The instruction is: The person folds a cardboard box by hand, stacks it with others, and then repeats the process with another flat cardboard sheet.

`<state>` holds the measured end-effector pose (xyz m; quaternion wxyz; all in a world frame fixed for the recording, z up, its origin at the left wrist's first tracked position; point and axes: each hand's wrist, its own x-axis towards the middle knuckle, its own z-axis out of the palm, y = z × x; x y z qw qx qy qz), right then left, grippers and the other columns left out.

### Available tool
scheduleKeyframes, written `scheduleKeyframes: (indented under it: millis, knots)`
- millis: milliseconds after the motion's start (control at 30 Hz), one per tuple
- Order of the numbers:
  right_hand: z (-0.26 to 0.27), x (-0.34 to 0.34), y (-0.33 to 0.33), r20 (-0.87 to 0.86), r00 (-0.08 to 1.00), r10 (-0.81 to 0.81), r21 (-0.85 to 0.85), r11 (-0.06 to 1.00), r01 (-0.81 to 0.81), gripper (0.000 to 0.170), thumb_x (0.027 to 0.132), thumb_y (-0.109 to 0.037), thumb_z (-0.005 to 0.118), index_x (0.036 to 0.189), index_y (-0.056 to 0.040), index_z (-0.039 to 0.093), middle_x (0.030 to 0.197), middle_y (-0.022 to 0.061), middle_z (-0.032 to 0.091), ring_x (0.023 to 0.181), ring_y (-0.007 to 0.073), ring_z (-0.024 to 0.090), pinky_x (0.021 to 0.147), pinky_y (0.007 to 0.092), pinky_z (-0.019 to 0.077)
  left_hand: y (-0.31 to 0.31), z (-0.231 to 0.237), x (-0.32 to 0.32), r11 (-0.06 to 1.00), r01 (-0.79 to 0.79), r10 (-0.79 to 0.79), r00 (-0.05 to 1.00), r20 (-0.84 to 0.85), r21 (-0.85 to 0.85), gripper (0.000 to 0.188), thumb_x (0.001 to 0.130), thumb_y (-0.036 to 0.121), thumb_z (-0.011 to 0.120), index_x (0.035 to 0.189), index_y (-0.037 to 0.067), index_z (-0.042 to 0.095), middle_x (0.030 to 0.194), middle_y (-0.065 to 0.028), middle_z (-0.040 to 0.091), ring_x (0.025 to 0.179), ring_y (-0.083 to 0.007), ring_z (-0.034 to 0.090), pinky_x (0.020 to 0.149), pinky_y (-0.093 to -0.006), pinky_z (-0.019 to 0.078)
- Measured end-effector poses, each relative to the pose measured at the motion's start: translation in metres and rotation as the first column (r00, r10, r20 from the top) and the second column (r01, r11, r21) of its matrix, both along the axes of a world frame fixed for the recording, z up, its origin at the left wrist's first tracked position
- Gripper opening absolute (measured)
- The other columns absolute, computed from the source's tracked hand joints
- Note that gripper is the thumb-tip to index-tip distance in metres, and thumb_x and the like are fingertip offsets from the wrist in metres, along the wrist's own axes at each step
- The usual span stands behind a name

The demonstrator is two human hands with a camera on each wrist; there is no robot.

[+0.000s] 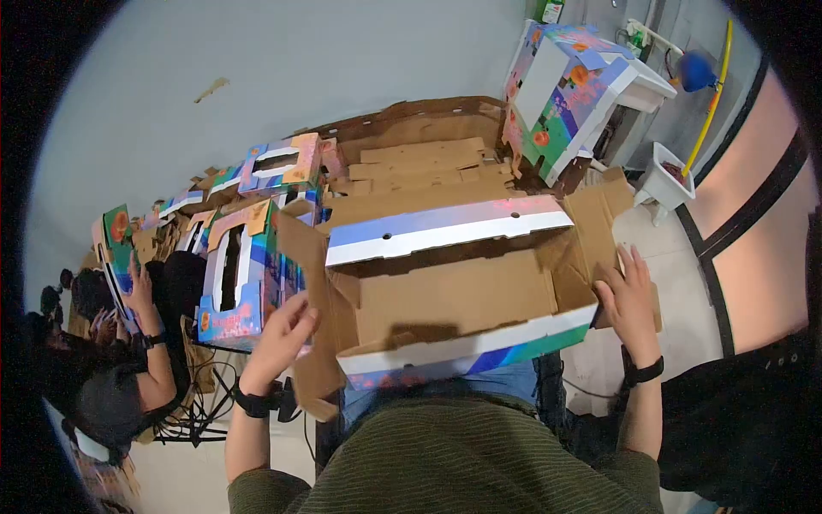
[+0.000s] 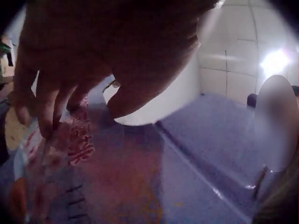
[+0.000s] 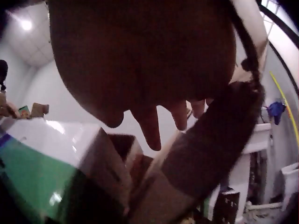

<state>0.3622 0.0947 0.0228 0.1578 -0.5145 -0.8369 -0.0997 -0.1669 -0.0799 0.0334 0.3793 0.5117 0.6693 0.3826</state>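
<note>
An open-topped cardboard box (image 1: 454,230), white with purple and green print outside and brown inside, stands before me in the head view. Its end flaps are spread outward. My left hand (image 1: 281,337) is beside the left flap (image 1: 318,364), thumb and fingers loosely bent. In the left wrist view its fingers reach down to a purple printed panel (image 2: 135,172) with red lettering. At the other end, my right hand (image 1: 632,310) touches the right flap (image 1: 599,224) with spread fingers. The right wrist view shows those fingers extended alongside the brown flap (image 3: 173,186).
Flat cardboard sheets (image 1: 419,161) lie in a large brown carton behind the box. Printed boxes (image 1: 240,283) stand at left, where another person's hand (image 1: 139,294) holds a printed piece. A tall printed box (image 1: 565,94) and a white basin (image 1: 668,176) stand at right.
</note>
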Motion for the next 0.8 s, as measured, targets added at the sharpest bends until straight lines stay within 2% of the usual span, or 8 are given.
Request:
scheduleKeyframes:
  millis: [33,133,167,300,433,533,700,800]
  knots:
    - [-0.006,0.009,0.002,-0.001,0.999,-0.033,-0.004,0.999,0.033,0.044,0.096,-0.027,0.062,0.137,-0.011,0.059,0.15,0.0196,0.046,0.144,0.0423,0.032,0.119,0.0548,0.0264,-0.005,0.0,-0.009,0.999,-0.017,0.016,0.999,-0.031,-0.048,0.043,0.102,0.02,0.058,0.139,0.0,0.052,0.103,-0.0015,0.062,0.088,-0.0091,0.058,0.075,-0.0229,0.0466]
    - [-0.027,0.026,0.009,-0.007,0.997,-0.08,-0.043,0.996,0.08,0.045,0.098,-0.026,0.06,0.141,-0.0139,0.056,0.149,0.02,0.046,0.143,0.043,0.033,0.118,0.0551,0.0261,-0.005,0.001,-0.033,1.0,0.012,-0.013,0.999,-0.032,-0.013,0.032,0.103,0.024,0.056,0.126,0.003,0.063,0.077,0.0085,0.048,0.066,-0.0021,0.041,0.058,-0.021,0.0334]
    - [-0.036,0.032,0.013,0.005,0.996,-0.087,-0.1,0.991,0.087,0.053,0.099,-0.028,0.058,0.149,-0.0182,0.047,0.151,0.0202,0.044,0.145,0.0422,0.032,0.119,0.0564,0.023,-0.011,0.015,-0.033,0.991,-0.073,0.08,0.995,0.056,-0.114,0.029,0.101,0.024,0.058,0.123,0.005,0.063,0.076,0.0096,0.049,0.063,-0.0008,0.042,0.056,-0.0195,0.0326]
    - [-0.074,0.045,0.019,-0.138,0.973,-0.183,-0.274,0.952,0.14,0.068,0.098,-0.036,0.058,0.159,-0.0222,0.031,0.155,0.0198,0.04,0.148,0.0395,0.029,0.121,0.0587,0.0158,-0.015,0.02,-0.063,0.947,-0.009,0.103,0.955,0.277,-0.321,0.022,0.1,0.02,0.062,0.115,0.006,0.068,0.078,0.0093,0.057,0.061,-0.0002,0.045,0.053,-0.0175,0.0322]
    - [-0.073,0.043,0.019,-0.192,0.963,-0.191,-0.29,0.948,0.13,0.069,0.098,-0.038,0.057,0.159,-0.0219,0.03,0.156,0.0196,0.038,0.15,0.0394,0.026,0.12,0.0597,0.0156,-0.018,0.022,-0.08,0.919,0.078,-0.002,0.981,0.194,-0.385,0.017,0.098,0.017,0.065,0.098,0.001,0.07,0.082,0.0052,0.063,0.07,-0.0041,0.056,0.063,-0.0205,0.0448]
    - [-0.069,0.042,0.016,-0.14,0.97,-0.201,-0.287,0.945,0.154,0.074,0.096,-0.04,0.06,0.16,-0.022,0.028,0.157,0.0198,0.037,0.15,0.04,0.024,0.119,0.0614,0.0172,-0.012,0.019,-0.097,0.871,0.294,-0.303,0.952,0.04,-0.393,0.019,0.098,0.017,0.066,0.099,-0.002,0.069,0.084,0.0031,0.066,0.075,-0.0075,0.061,0.07,-0.0247,0.0494]
    - [-0.071,0.028,0.015,-0.155,0.961,-0.228,-0.346,0.924,0.163,0.085,0.09,-0.041,0.067,0.16,-0.0195,0.024,0.157,0.0213,0.036,0.149,0.0435,0.025,0.118,0.0594,0.0226,-0.001,0.031,-0.087,0.78,0.275,-0.517,0.788,-0.333,-0.562,0.019,0.094,0.017,0.069,0.099,-0.001,0.067,0.078,-0.0034,0.066,0.071,-0.0123,0.061,0.066,-0.0292,0.0494]
    - [-0.093,0.036,0.027,-0.361,0.926,-0.107,-0.379,0.924,-0.041,0.089,0.09,-0.039,0.069,0.161,-0.0146,0.02,0.16,0.0211,0.032,0.149,0.0404,0.027,0.121,0.0508,0.0243,0.002,0.027,-0.082,0.803,0.244,-0.518,0.737,-0.434,-0.544,0.02,0.092,0.017,0.07,0.099,-0.001,0.065,0.075,-0.0065,0.065,0.068,-0.0158,0.062,0.063,-0.0313,0.0492]
